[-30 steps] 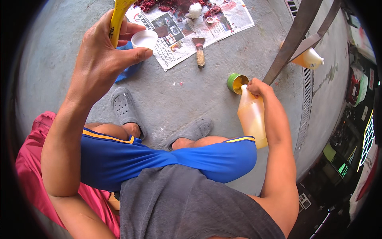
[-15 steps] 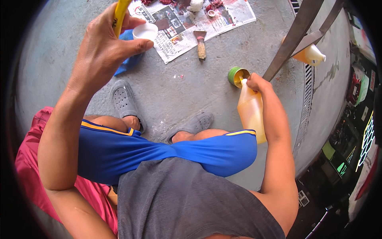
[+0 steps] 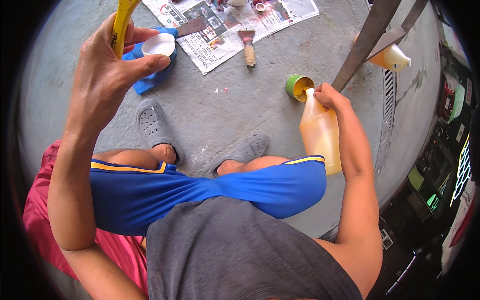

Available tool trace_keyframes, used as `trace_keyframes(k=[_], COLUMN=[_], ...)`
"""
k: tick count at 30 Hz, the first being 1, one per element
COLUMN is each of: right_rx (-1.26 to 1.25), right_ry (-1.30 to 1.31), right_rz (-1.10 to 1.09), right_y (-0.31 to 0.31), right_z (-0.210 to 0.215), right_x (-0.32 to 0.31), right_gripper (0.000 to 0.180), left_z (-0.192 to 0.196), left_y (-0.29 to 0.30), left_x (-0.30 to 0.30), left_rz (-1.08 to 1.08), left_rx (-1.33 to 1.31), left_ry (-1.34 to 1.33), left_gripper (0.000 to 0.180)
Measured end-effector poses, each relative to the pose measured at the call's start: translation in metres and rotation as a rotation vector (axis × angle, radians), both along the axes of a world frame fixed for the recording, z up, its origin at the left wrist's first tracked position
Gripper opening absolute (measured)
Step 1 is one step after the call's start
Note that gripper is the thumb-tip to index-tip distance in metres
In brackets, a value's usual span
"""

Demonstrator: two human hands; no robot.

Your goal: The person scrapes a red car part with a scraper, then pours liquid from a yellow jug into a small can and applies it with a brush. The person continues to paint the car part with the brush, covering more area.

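Observation:
My left hand (image 3: 102, 75) is raised at the upper left, closed on a yellow handle (image 3: 122, 25) whose far end runs out of view. Between its thumb and fingers sits a white cap (image 3: 159, 45). My right hand (image 3: 330, 97) grips the neck of a translucent plastic jug (image 3: 320, 132) partly filled with amber liquid. The jug's mouth is close to the opening of a green can (image 3: 294, 88) that has yellowish content inside. Whether liquid is flowing I cannot tell. Below my left hand, a blue cloth (image 3: 145, 85) lies on the floor.
A scraper (image 3: 249, 50) with a worn wooden handle lies by stained newspaper (image 3: 200, 50), on which a flat blade (image 3: 191, 26) also rests. Metal legs (image 3: 367, 45) rise at the upper right, with another amber jug (image 3: 392, 59) behind. A floor grate (image 3: 386, 115) runs along the right.
My left hand has shifted left and slightly down with the yellow handle and cap. The jug's mouth has moved up and right a little. The scraper and newspaper appear higher in view.

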State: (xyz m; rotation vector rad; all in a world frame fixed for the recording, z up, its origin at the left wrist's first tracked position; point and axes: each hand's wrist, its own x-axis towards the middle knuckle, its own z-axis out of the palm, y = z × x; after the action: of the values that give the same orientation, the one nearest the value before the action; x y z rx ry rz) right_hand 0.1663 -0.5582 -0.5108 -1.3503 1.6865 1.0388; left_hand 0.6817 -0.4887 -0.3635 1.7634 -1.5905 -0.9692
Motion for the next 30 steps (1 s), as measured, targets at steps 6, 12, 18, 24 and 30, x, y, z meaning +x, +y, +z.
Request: trace_keyframes(k=[6,12,18,24,30], right_rx=[0.034,0.077,0.066,0.042,0.034], right_ry=[-0.05,-0.043,-0.026,-0.036,-0.036], right_rz=[0.029,0.087,0.081,0.085,0.051], right_y=[-0.004,-0.002,0.002,0.003,0.002], right_z=[0.001,-0.002,-0.008,-0.012,-0.007], right_x=[0.004,0.016,0.02,0.01,0.007], right_gripper=[0.027,0.028,0.028,0.027,0.026], left_z=[0.002,0.006,0.008,0.008,0.01], left_y=[-0.005,-0.005,-0.003,-0.004,-0.004], left_x=[-0.003,-0.003,-0.004,-0.003,-0.005], left_rz=[-0.023,-0.043,-0.029,-0.047,-0.048], left_rx=[-0.003,-0.017,-0.013,-0.055,-0.064], left_ry=[-0.053,-0.063,-0.076,-0.076,-0.073], left_gripper=[0.062,0.066,0.064,0.063,0.062])
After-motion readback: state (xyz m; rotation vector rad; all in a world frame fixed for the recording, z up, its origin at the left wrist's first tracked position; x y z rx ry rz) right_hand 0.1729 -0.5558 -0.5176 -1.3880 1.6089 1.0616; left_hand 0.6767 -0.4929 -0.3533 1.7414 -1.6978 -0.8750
